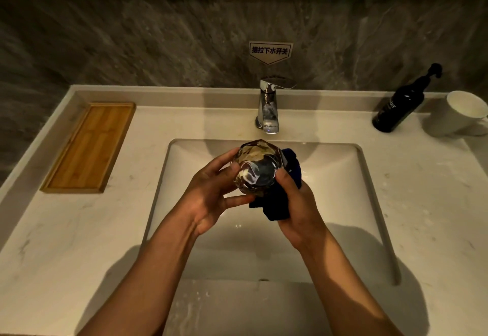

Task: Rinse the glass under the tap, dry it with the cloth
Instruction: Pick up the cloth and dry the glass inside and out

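Head view, looking steeply down, close over sink [369, 177].
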